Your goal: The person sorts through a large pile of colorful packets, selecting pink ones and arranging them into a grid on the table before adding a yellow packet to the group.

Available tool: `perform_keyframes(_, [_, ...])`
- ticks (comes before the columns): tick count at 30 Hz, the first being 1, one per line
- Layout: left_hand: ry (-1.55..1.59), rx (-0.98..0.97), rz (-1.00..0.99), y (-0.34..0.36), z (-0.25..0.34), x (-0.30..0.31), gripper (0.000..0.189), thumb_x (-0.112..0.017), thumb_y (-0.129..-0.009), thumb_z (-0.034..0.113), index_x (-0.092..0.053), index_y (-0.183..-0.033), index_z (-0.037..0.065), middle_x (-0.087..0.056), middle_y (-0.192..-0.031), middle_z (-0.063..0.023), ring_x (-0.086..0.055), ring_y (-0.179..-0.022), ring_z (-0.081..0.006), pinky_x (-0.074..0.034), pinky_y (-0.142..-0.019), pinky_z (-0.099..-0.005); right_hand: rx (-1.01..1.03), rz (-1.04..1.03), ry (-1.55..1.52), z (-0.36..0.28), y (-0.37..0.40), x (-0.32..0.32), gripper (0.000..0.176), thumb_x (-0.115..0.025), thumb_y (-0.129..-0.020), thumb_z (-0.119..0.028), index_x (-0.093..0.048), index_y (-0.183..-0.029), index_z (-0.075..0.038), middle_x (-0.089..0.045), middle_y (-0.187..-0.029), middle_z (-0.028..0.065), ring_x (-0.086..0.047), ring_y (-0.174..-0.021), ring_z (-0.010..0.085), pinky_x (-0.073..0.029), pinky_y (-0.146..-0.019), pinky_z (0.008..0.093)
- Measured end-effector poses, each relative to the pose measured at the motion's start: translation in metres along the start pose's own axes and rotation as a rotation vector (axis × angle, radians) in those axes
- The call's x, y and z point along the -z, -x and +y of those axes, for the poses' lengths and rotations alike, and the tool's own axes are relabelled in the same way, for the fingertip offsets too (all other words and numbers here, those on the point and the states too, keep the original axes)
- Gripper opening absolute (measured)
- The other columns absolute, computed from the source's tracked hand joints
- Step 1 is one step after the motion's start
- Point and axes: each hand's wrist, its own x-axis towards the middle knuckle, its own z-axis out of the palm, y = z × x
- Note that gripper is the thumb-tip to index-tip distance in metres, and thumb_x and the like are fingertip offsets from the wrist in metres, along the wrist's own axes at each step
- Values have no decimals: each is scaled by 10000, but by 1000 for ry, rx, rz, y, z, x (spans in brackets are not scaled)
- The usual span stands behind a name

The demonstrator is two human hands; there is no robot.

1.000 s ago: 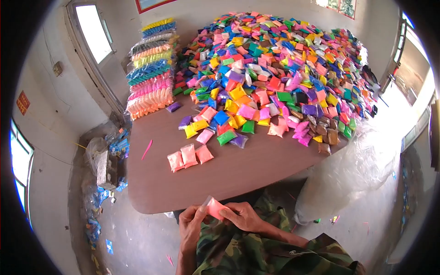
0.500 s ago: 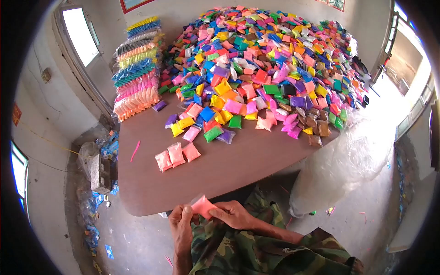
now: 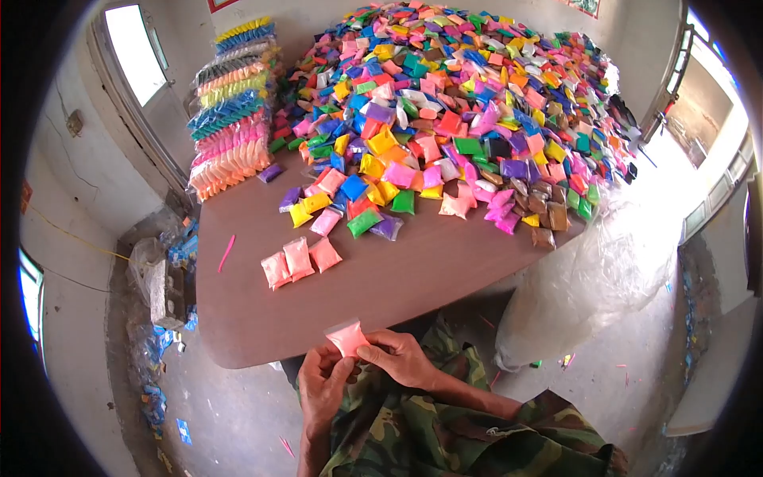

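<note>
Between my two hands, just off the table's front edge, is a small clear packet of salmon-pink material (image 3: 347,339). My left hand (image 3: 324,380) pinches its lower left side, thumb in front. The fingers of my right hand (image 3: 397,358) are closed on its lower right corner. Beyond my hands, three similar salmon-pink packets (image 3: 298,259) lie side by side on the brown table (image 3: 318,318). Farther back, a loose group of packets in several colours fronts a large heap of packets (image 3: 445,103).
Rows of bagged packets (image 3: 234,111) are stacked at the back left of the table. A thin pink strip (image 3: 226,253) lies near the left edge. A big clear plastic bag (image 3: 572,302) hangs at the right edge. Concrete block (image 3: 167,294) and scraps lie on the floor.
The packet has been raised and turned more upright between my fingers. My left hand's grip has shifted lower on it. The camera view has tilted slightly.
</note>
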Motion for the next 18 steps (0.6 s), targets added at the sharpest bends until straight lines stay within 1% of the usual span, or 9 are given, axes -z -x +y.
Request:
perform_keyframes(2, [-9,-23,-12,0,4,-3,411,-718,-966,75,-546,-1314,-60,-741,-897,-103,-702,-771,-144,-564,-671,-264,-81,-22,-64,-8,0,1,332,-678,-1039,-273,-716,-1212,8,-692,-934,-4,-579,-827,52,-490,-718,232])
perform_keyframes(5, [-46,-20,-11,2,11,-5,473,-726,-958,103,-521,-1348,-70,-734,-878,-114,-684,-716,-138,-555,-636,-263,-156,-47,-250,1,1,4,316,-673,-1042,-257,-722,-1185,21,-704,-961,4,-603,-826,69,-528,-749,244])
perform_keyframes(6, [-64,-12,-7,3,14,-5,489,-726,-957,119,-517,-1355,-76,-731,-873,-120,-676,-693,-136,-551,-622,-264,-181,-41,-263,2,2,5,309,-673,-1042,-254,-724,-1183,16,-705,-959,3,-604,-820,67,-527,-741,243])
perform_keyframes(8, [-67,39,-13,4,19,-6,467,-731,-953,86,-526,-1343,-70,-728,-854,-108,-675,-690,-129,-542,-613,-256,-233,-38,-290,4,3,7,294,-673,-1041,-247,-729,-1178,7,-709,-953,1,-606,-807,61,-526,-725,240])
perform_keyframes(12, [-66,100,10,5,26,-6,443,-724,-955,68,-534,-1334,-62,-719,-831,-99,-668,-685,-119,-525,-590,-249,-224,12,-203,-8,-2,9,287,-664,-1042,-239,-729,-1173,7,-704,-872,8,-612,-730,57,-523,-661,238])
perform_keyframes(14, [-57,64,64,5,27,3,401,-704,-967,82,-555,-1315,-51,-704,-811,-95,-649,-671,-111,-519,-589,-248,-231,72,-194,-12,-12,17,288,-663,-1038,-235,-727,-1172,12,-700,-834,19,-615,-693,60,-520,-631,234])
perform_keyframes(16, [-29,14,141,1,17,17,376,-694,-972,88,-568,-1298,-49,-698,-804,-96,-638,-664,-109,-518,-590,-250,-152,165,-65,-15,-32,30,296,-682,-1019,-245,-728,-1134,24,-697,-800,36,-619,-660,64,-512,-590,232])
perform_keyframes(17, [-31,-28,181,1,15,22,326,-679,-985,113,-601,-1255,-55,-694,-800,-97,-630,-662,-108,-510,-588,-252,-134,171,-25,-17,-45,35,327,-700,-1004,-264,-710,-1137,34,-706,-820,44,-626,-671,65,-508,-576,232])
perform_keyframes(18, [-33,-20,215,-1,11,26,315,-676,-990,124,-611,-1240,-56,-694,-800,-96,-629,-663,-108,-506,-586,-252,-112,180,16,-18,-56,37,330,-701,-1003,-268,-703,-1142,32,-707,-824,44,-630,-674,65,-508,-575,231])
